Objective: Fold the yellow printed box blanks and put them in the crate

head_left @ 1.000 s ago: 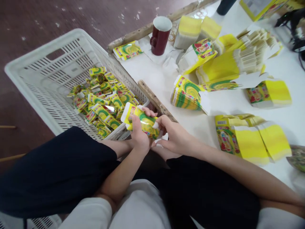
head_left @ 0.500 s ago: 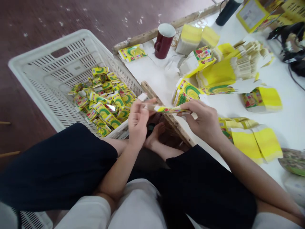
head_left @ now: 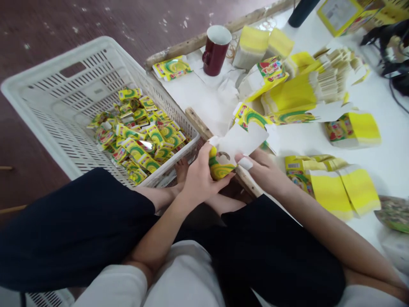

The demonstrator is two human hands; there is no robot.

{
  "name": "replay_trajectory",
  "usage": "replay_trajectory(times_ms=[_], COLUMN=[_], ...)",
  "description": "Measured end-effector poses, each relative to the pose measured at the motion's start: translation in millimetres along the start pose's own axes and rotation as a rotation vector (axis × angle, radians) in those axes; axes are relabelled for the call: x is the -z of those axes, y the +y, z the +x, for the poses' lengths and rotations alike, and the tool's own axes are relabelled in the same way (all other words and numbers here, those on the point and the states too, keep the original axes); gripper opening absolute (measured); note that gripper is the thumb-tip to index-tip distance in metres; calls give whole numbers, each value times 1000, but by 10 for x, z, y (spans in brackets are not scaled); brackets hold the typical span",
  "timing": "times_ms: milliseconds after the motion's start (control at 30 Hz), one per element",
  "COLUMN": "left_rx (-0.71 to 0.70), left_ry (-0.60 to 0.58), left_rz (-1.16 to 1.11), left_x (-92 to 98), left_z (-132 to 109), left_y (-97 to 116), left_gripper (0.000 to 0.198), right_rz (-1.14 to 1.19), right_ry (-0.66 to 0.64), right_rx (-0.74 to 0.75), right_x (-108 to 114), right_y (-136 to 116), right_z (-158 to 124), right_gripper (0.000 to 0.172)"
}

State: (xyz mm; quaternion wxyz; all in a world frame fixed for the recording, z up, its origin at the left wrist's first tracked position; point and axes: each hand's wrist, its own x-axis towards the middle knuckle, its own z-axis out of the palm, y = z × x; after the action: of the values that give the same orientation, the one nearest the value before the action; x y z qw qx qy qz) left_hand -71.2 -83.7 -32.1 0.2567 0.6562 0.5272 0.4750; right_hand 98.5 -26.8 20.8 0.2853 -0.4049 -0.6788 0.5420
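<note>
My left hand (head_left: 201, 175) is wrapped round a small yellow-and-green printed carton (head_left: 220, 170), held above my lap by the table's edge. The carton's white, unprinted side faces up, with a round cut-out visible. My right hand (head_left: 263, 170) pinches the white card at its right end, thumb on top, with a white wrap round one digit. Just beyond the hands, a stack of flat printed cartons (head_left: 249, 115) rests on the table, partly covered by the white card. To the left, a white plastic crate (head_left: 105, 42) holds many small folded cartons (head_left: 140, 153).
On the white table (head_left: 204, 102) stand a maroon mug (head_left: 217, 51) and a dark cup (head_left: 302, 13). Bundles of yellow cartons (head_left: 294, 96) spread behind my hands, with more yellow bundles (head_left: 345, 187) at the right. A wooden strip (head_left: 198, 121) edges the table. Black cables (head_left: 393, 64) lie far right.
The carton was a thin, edge-on strip between both hands; now it is turned with its white side showing. My left hand has moved right, closer to my right hand, and grips the printed part.
</note>
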Motion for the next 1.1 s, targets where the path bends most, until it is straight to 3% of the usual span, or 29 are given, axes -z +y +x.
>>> replay_trajectory(times_ms=[67, 133, 267, 400, 533, 600, 667, 767, 967, 1100], left_rx=[-82, -133, 15, 161, 138, 142, 146, 134, 70, 40], left_ry=[-18, -30, -84, -168, 17, 57, 12, -71, -156, -166], left_rz=[32, 24, -63, -154, -97, -25, 7, 5, 24, 57], left_x=[-41, -53, -18, -32, -55, -1, 89, 226, 319, 235], left_z=[-21, -26, -4, -3, 5, 36, 77, 127, 142, 111], left_y=[-17, -11, 30, -20, -105, -102, -66, -5, -27, -35], left_gripper=[79, 73, 66, 80, 85, 73, 61, 59, 62, 65], right_rz=[149, 227, 148, -213, -513, -593, -670, -756, -723, -640], right_ry=[-92, -118, -194, -237, -127, -43, -34, -152, -331, -305], right_rx=[-194, -245, -111, 113, 271, 295, 314, 331, 368, 312], right_x=[-67, -102, -28, 46, 52, 74, 109, 172, 356, 316], right_y=[21, 5, -46, -48, -41, -34, -22, -18, -108, -50], right_z=[6, 10, -5, -38, -20, -4, 6, 14, 22, 7], right_gripper=[59, 65, 64, 53, 57, 56, 55, 53, 25, 20])
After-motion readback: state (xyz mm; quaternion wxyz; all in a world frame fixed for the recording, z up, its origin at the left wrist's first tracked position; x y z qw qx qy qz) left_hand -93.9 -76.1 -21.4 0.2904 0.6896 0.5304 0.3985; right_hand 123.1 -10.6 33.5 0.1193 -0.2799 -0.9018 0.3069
